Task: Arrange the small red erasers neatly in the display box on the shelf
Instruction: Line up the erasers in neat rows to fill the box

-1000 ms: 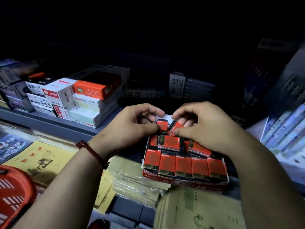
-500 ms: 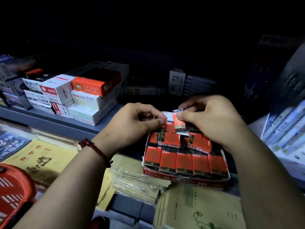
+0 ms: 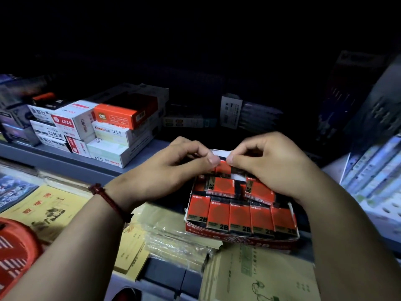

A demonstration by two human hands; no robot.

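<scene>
Step in hand: you are seating one eraser into the back row of the display box [image 3: 238, 238], judging by where your fingertips meet.
Left hand [image 3: 173, 172]: fingers curled, thumb and forefinger pinched narrow on the top of the rear eraser [image 3: 223, 168], as far as the dim light shows.
Right hand [image 3: 271, 168]: the same narrow pinch, meeting the left hand at the box's 12 o'clock, just below the white flap [image 3: 219, 152].
Where the erasers are: all in the box. The front row [image 3: 239, 216] fills the 6 o'clock side, five side by side, touching.
Long axis, front row: runs 12 to 6 o'clock, with the "2B" end toward you at 6.
Long axis, middle: the left sideways eraser [image 3: 222, 187] and the right sideways eraser [image 3: 260, 193] run 9 to 3 o'clock, their "2B" end at 9. The right one is tilted.
Gap: a pale gap [image 3: 237, 177] shows between them, toward 12 o'clock.
How to do it well: turn the rear eraser to match the front row and press it straight down. Keep your wrists off the sideways pair.
Then: I judge those two need a quarter turn so that every label points to 6.
Surroundings: the stacked cartons [image 3: 121, 135] sit at 10 o'clock, well apart.
</scene>
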